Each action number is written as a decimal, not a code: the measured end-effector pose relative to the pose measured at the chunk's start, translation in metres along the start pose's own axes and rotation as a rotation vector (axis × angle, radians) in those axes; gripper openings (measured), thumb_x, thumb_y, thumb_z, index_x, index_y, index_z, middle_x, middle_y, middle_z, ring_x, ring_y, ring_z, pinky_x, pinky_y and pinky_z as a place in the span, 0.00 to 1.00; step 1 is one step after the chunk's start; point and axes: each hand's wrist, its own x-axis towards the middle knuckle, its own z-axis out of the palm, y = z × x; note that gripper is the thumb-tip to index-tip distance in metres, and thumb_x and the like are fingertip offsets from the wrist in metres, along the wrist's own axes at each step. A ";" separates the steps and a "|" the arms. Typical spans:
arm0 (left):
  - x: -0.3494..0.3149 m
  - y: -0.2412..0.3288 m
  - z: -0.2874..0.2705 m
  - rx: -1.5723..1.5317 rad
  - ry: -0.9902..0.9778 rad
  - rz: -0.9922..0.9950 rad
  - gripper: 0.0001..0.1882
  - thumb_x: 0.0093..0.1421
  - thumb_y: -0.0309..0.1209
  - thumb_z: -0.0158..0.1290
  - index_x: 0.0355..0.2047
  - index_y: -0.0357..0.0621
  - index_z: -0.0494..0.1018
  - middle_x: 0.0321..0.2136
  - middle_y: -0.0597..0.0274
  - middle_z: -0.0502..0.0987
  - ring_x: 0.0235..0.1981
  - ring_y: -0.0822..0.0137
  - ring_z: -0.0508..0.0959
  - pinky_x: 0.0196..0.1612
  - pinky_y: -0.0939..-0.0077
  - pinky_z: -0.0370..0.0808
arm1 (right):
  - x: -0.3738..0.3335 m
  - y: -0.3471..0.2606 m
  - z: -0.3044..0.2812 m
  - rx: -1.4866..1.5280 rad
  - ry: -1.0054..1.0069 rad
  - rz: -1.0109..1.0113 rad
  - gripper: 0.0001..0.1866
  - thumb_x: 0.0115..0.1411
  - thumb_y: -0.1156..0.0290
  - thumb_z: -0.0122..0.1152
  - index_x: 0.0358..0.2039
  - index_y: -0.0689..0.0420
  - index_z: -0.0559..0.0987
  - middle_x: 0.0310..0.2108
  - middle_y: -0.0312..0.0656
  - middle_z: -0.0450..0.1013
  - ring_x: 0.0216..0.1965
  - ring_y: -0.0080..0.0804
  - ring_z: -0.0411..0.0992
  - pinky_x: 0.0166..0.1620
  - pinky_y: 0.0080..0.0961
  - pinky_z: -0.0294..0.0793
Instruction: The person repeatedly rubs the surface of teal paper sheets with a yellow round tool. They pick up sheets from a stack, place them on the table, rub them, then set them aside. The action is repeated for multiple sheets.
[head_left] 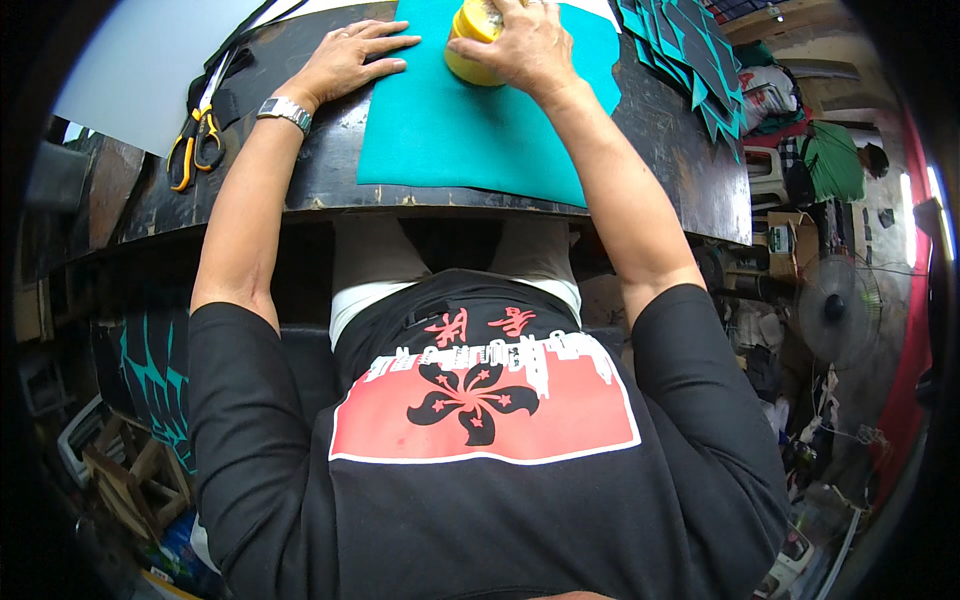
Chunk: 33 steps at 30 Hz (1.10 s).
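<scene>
Now your right hand (535, 50) clamps its fingers round the yellow container (472, 70), teal sheet (480, 140) beneath; your left hand (345, 62) rests at the sheet's edge, fingers apart. Rightward of both, shaped pieces (690, 50) lie piled, seemingly done; this sheet looks unfinished.

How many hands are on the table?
2. Left hand: flat, fingertips on the teal sheet's left edge. Right hand: gripping the yellow round object on that sheet. The table's far side is out of frame.
</scene>
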 end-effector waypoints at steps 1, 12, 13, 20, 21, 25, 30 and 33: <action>0.000 0.004 -0.002 0.009 -0.002 -0.017 0.26 0.69 0.54 0.48 0.67 0.72 0.67 0.71 0.67 0.61 0.72 0.59 0.57 0.74 0.51 0.50 | -0.002 0.005 -0.006 0.006 -0.053 -0.010 0.20 0.57 0.56 0.60 0.49 0.49 0.78 0.56 0.56 0.71 0.54 0.62 0.69 0.50 0.55 0.74; -0.009 0.103 0.011 0.047 0.079 -0.140 0.36 0.69 0.61 0.41 0.72 0.62 0.58 0.73 0.60 0.55 0.75 0.56 0.51 0.73 0.39 0.44 | -0.120 -0.063 -0.105 0.335 -0.087 -0.009 0.45 0.41 0.52 0.77 0.63 0.43 0.72 0.54 0.55 0.67 0.50 0.56 0.70 0.48 0.46 0.79; -0.010 0.104 0.013 0.084 0.077 -0.140 0.37 0.68 0.64 0.41 0.71 0.63 0.59 0.73 0.61 0.55 0.75 0.57 0.51 0.73 0.40 0.44 | -0.117 -0.051 -0.100 0.348 -0.075 0.004 0.45 0.41 0.51 0.77 0.62 0.43 0.72 0.54 0.55 0.67 0.50 0.56 0.70 0.48 0.46 0.79; -0.010 0.102 0.017 0.144 0.089 -0.154 0.36 0.66 0.66 0.41 0.71 0.70 0.60 0.73 0.63 0.56 0.75 0.58 0.51 0.73 0.40 0.45 | -0.048 0.071 -0.039 -0.319 0.100 -0.334 0.13 0.57 0.60 0.61 0.44 0.43 0.79 0.55 0.50 0.73 0.52 0.57 0.72 0.46 0.56 0.76; -0.009 0.102 0.017 0.144 0.078 -0.164 0.37 0.66 0.67 0.41 0.71 0.70 0.59 0.73 0.63 0.56 0.75 0.58 0.51 0.73 0.40 0.45 | -0.047 0.077 -0.038 -0.383 0.159 -0.438 0.12 0.58 0.60 0.62 0.43 0.43 0.79 0.53 0.48 0.74 0.51 0.56 0.72 0.45 0.54 0.77; -0.008 0.105 0.015 0.119 0.057 -0.197 0.38 0.65 0.68 0.41 0.71 0.72 0.59 0.73 0.64 0.56 0.75 0.58 0.51 0.72 0.35 0.45 | -0.095 0.060 -0.076 0.063 -0.055 0.055 0.44 0.46 0.41 0.73 0.64 0.38 0.71 0.59 0.55 0.67 0.55 0.57 0.69 0.52 0.51 0.77; -0.005 0.111 0.017 0.128 -0.032 -0.274 0.38 0.66 0.67 0.41 0.72 0.70 0.56 0.74 0.63 0.53 0.75 0.57 0.49 0.73 0.33 0.42 | -0.186 0.023 -0.162 0.199 -0.174 0.012 0.45 0.45 0.50 0.76 0.66 0.41 0.71 0.58 0.52 0.66 0.53 0.55 0.68 0.52 0.47 0.76; -0.003 0.120 0.022 0.146 -0.015 -0.306 0.39 0.65 0.67 0.40 0.73 0.70 0.54 0.75 0.64 0.51 0.76 0.59 0.46 0.74 0.35 0.40 | -0.206 0.012 -0.174 0.179 -0.167 0.069 0.47 0.41 0.52 0.78 0.64 0.42 0.73 0.57 0.51 0.66 0.52 0.53 0.69 0.52 0.44 0.77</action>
